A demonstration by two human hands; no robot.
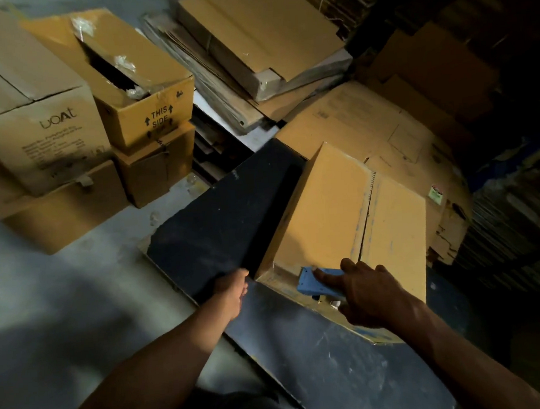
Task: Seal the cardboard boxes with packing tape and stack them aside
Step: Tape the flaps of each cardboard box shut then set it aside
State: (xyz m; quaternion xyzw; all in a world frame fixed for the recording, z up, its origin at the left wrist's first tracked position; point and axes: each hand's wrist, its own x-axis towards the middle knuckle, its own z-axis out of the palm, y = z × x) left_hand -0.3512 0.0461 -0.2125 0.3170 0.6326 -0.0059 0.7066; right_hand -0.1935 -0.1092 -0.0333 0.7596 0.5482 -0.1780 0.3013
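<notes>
Sealing is at its start: the right hand grasps the blue tape dispenser at the near end of the box on the dark counter, left hand bracing the box's corner, fingers hidden; next, draw tape along the centre seam.

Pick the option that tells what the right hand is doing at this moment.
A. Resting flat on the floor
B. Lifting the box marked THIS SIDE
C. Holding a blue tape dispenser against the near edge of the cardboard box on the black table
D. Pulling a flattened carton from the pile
C: the right hand grips the blue tape dispenser at the near top edge of the cardboard box, by its centre seam.
</notes>
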